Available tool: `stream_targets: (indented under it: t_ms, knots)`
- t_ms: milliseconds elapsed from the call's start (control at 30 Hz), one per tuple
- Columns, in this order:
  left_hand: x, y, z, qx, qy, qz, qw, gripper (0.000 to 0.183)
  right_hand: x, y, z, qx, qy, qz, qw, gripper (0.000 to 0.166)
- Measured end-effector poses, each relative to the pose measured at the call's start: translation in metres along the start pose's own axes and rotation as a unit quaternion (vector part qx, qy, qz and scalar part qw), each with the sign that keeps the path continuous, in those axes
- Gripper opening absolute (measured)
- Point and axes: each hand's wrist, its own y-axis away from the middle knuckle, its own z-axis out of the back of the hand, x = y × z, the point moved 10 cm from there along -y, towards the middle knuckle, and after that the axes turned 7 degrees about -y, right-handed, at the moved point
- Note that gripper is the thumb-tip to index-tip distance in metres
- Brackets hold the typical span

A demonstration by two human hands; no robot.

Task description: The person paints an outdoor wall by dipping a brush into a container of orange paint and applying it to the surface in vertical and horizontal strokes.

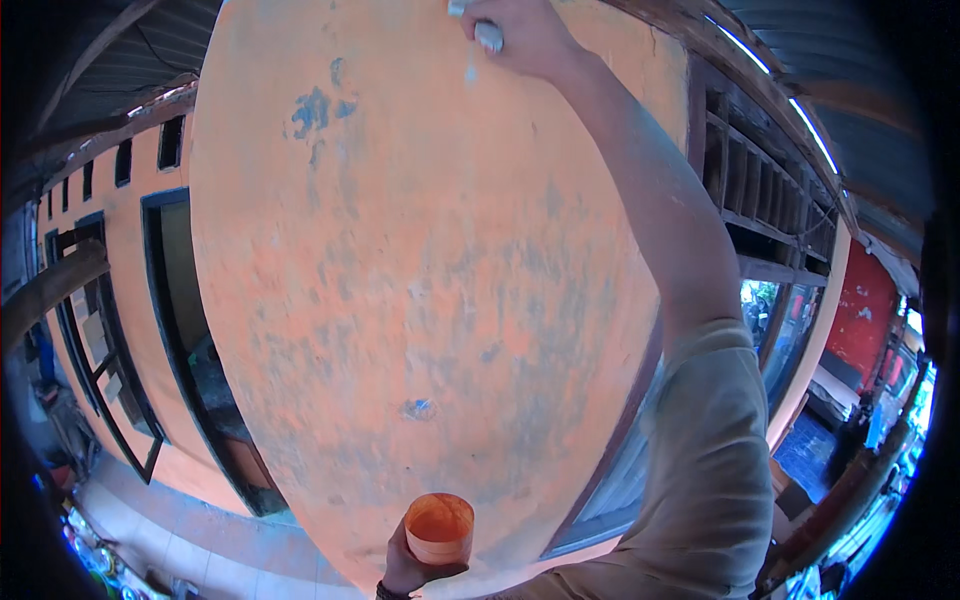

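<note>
My left hand [409,568] is wrapped around an orange cup [442,551], low in front of the wall. The cup's mouth faces up, and its inside is orange too. High up, my right hand [529,37] grips a pale-handled tool [489,36] against or close to the wall; its working end is out of the picture, so its kind cannot be told. The orange-painted wall [397,225] fills the middle of the view. Grey worn patches and streaks cover much of it, with a small chipped spot [418,409] lower down.
At left are a dark-framed doorway [169,300], an open window frame [112,375] and a wooden beam [56,289]. A tiled floor [187,562] lies below. On the right stand a wooden lattice [757,180] and a glass window [780,330], under corrugated roofing [832,60].
</note>
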Motion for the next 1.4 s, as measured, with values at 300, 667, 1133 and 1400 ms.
stream_targets:
  t_ms: [300,667,1133,1400]
  knots:
    - [-0.014,-0.001,-0.011,0.034,0.041,-0.032,0.998,0.093,-0.015,-0.043,0.061,0.035,-0.097,-0.077,0.992,0.006]
    - [-0.007,0.003,-0.003,0.023,0.016,-0.021,0.999,0.094,0.188,0.155,-0.002,0.251,-0.031,-0.004,0.967,0.013]
    - [-0.002,-0.004,-0.003,-0.001,0.024,-0.012,1.0,0.091,-0.065,-0.045,0.043,0.15,-0.104,-0.164,0.969,0.009]
    - [0.002,-0.002,-0.005,0.001,0.048,0.002,0.999,0.091,0.142,0.117,0.007,0.151,0.018,0.0,0.988,0.017]
